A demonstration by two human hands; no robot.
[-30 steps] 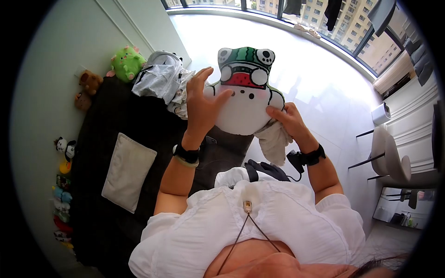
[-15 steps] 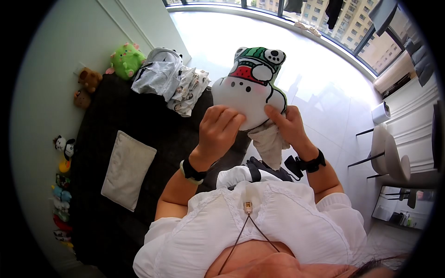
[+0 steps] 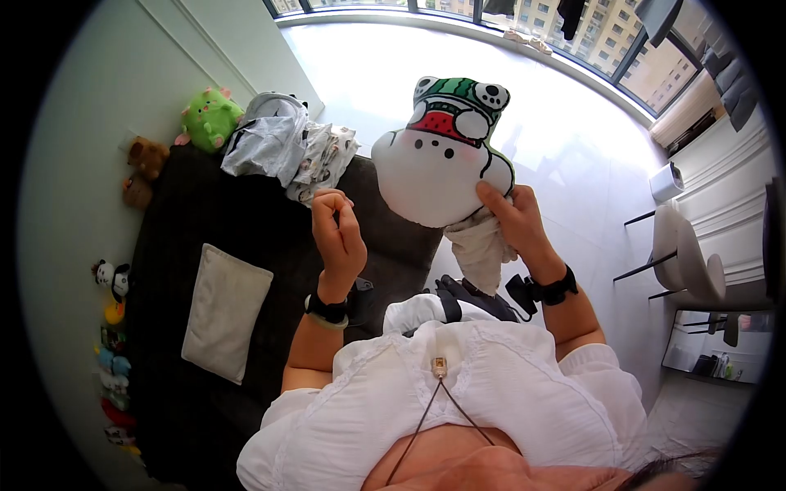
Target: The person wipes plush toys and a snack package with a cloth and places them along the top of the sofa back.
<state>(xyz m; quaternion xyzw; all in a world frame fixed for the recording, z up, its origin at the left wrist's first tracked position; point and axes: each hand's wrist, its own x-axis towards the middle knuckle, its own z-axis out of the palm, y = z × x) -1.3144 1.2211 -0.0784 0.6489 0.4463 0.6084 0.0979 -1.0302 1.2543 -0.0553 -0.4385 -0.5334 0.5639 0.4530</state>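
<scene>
My right hand point(image 3: 521, 219) grips the lower right edge of a white plush cushion point(image 3: 426, 188), thumb on its front. The cushion is shaped like a character, with a green-and-red watermelon pattern and paw shapes at its top. A crumpled beige cloth point(image 3: 476, 254) hangs below it, against the same hand. Apart from the cushion, my left hand point(image 3: 337, 237) is raised with its fingers curled closed; whatever may be inside them is hidden. Below and left of that hand, a flat off-white pillow point(image 3: 228, 313) lies on the dark sofa point(image 3: 176, 221).
Folded clothes point(image 3: 323, 159) and a grey-white bag point(image 3: 266, 143) sit at the sofa's far end beside a green plush toy point(image 3: 210, 120). Small toys point(image 3: 115, 360) line the wall side. On the right stand a chair point(image 3: 675, 254) and a white bin point(image 3: 666, 182). Windows lie beyond.
My left hand has come off the cushion's lower edge and moved left and down, fingers curled. My right hand still holds the cushion in nearly the same place. The view has shifted slightly.
</scene>
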